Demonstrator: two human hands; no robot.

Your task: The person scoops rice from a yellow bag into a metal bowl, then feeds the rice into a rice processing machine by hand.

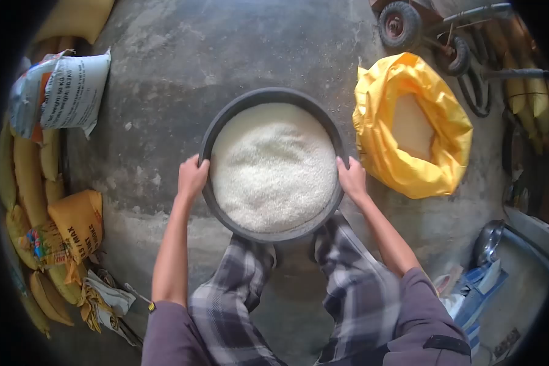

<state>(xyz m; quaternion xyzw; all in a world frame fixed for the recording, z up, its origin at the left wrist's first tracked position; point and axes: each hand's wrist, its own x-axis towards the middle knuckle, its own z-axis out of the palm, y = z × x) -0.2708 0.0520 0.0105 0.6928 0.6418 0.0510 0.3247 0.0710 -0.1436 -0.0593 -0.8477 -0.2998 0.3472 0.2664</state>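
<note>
Basin point(273, 93), round and dark grey, centred in front of the person between the two arms. Contents: white rice point(274, 165), mounded unevenly toward the middle, lower near the far wall. Near edge of basin overlaps the plaid trousers point(354, 268) in the view; cannot tell whether its base touches the concrete floor point(165, 79).

Left hand point(193, 178): clamped on the basin's left rim, thumb lying against it. Right hand point(351, 177): clamped on the right rim, at about the same level as the left. Fingertips of both partly hidden.

Right of basin, near the right hand but apart from it: yellow sack point(367, 131), upright, mouth open with the edge folded outward, pale grain point(410, 128) visible inside.

Left side: stacked tan sacks point(29, 177); on them a white printed sack point(76, 91), lettering includes "50 KG", and lower down an orange printed sack point(82, 219).

Upper right: wheeled cart point(401, 27), tyre dark. Lower right: shiny metal object point(489, 242), identity unclear, beside blue-and-white sacking point(479, 293).
</note>
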